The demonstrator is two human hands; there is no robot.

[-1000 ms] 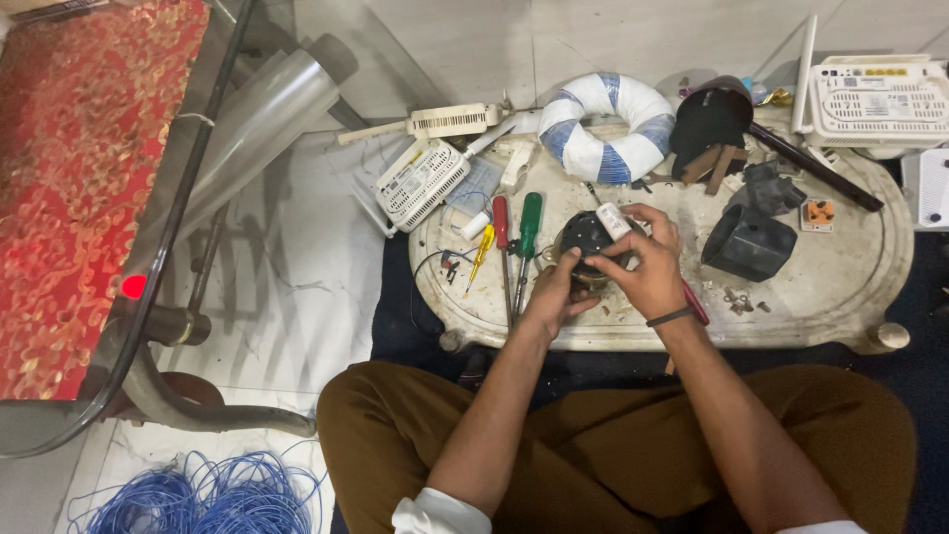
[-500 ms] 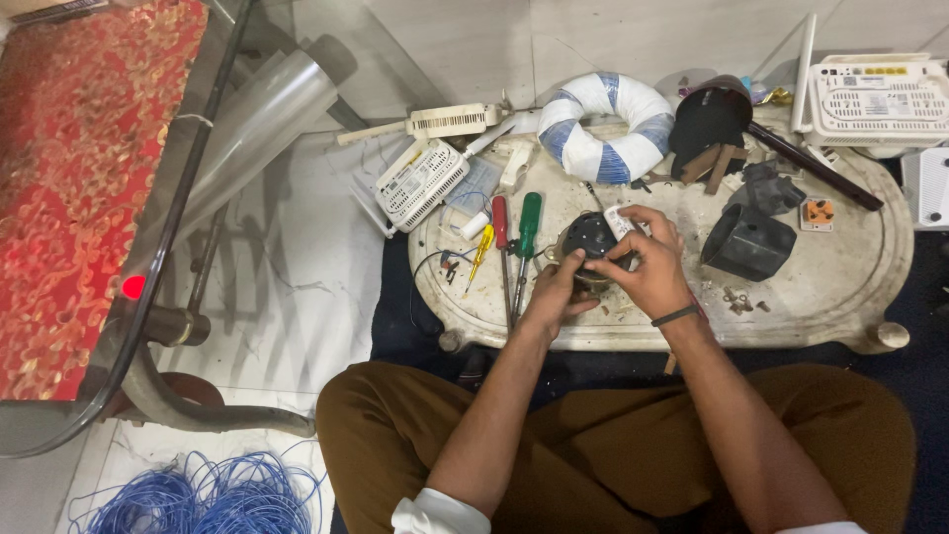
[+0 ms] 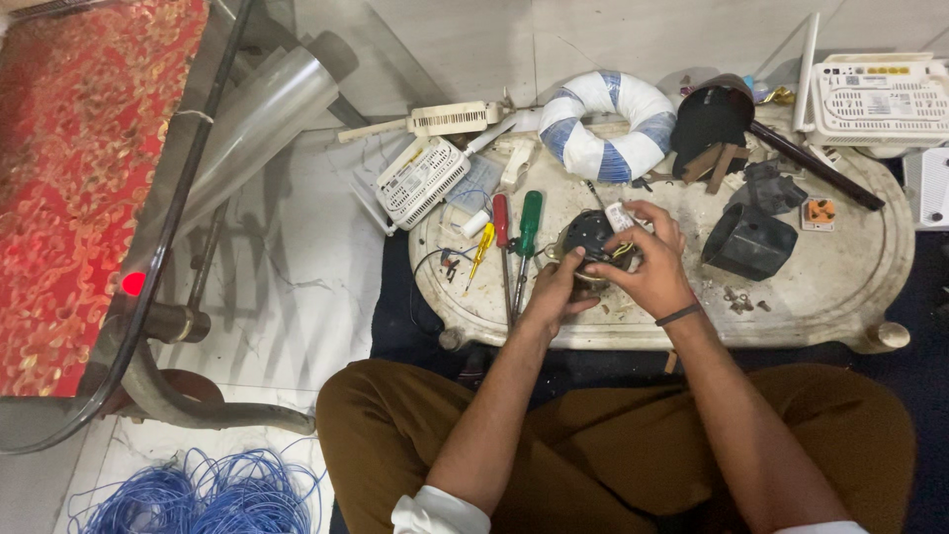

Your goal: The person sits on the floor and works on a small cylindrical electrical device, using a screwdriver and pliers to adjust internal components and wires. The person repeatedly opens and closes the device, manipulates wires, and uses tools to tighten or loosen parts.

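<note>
A small round black motor (image 3: 589, 235) with yellowish wires sits between both hands over the low white oval table (image 3: 840, 297). My left hand (image 3: 556, 289) cups it from below and the left. My right hand (image 3: 654, 265), with a dark band on the wrist, grips its right side; the fingers pinch a small white part (image 3: 619, 216) at the top of the motor. Just left of the hands lie a red-handled screwdriver (image 3: 501, 225), a green-handled one (image 3: 530, 223) and a small yellow tester (image 3: 480, 247).
On the table: a blue-and-white ring (image 3: 605, 125), black housing parts (image 3: 748, 241), a dark dome (image 3: 714, 115), a small orange piece (image 3: 819, 211), loose screws. White boxes (image 3: 423, 180) (image 3: 880, 97) lie at the edges. Left: a red-patterned glass table (image 3: 79, 178); blue wire coil (image 3: 198, 494) on the floor.
The right hand's fingers have shifted slightly on top of the motor, bringing the white part closer to it. The left hand holds still.
</note>
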